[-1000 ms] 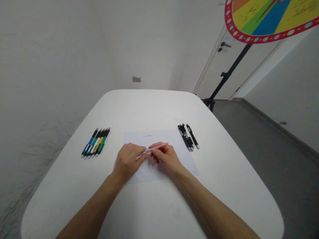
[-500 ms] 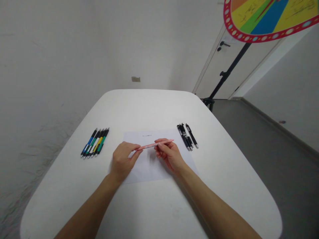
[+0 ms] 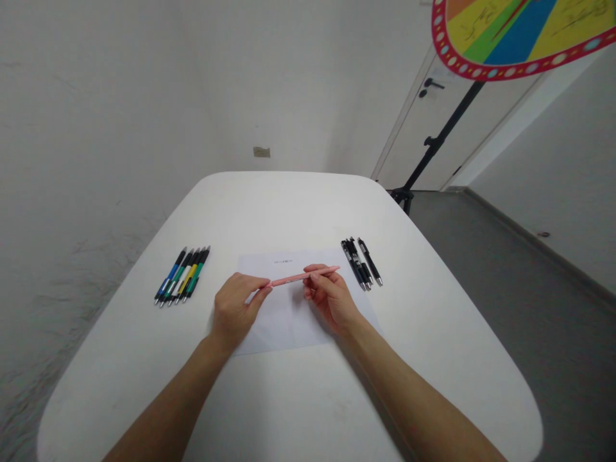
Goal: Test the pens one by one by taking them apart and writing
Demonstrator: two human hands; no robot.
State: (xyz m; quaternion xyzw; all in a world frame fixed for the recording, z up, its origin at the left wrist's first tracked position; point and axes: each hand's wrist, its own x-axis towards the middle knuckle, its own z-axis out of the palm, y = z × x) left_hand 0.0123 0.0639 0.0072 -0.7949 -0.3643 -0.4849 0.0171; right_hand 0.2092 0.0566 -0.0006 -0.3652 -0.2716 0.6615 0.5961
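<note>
A slim pink pen [image 3: 290,280] is held almost level above a white sheet of paper [image 3: 283,327], its right end a little higher. My left hand [image 3: 239,305] pinches the pen's left end between thumb and forefinger. Farther right along the barrel, my right hand [image 3: 331,295] grips it with thumb and fingers, and the right tip sticks out past them. A small line of print shows near the sheet's top edge; my hands cover part of the paper.
Several pens with coloured barrels [image 3: 183,276] lie side by side on the left of the white table [image 3: 283,208]. Several black pens [image 3: 362,264] lie at the right, by the paper's edge. Beyond the table, a colourful wheel [image 3: 520,38] stands on a black stand [image 3: 443,136] before a door.
My right hand has shifted slightly right along the pink pen. The pen's right tip sits a little farther right and higher; my left hand keeps its pinch.
</note>
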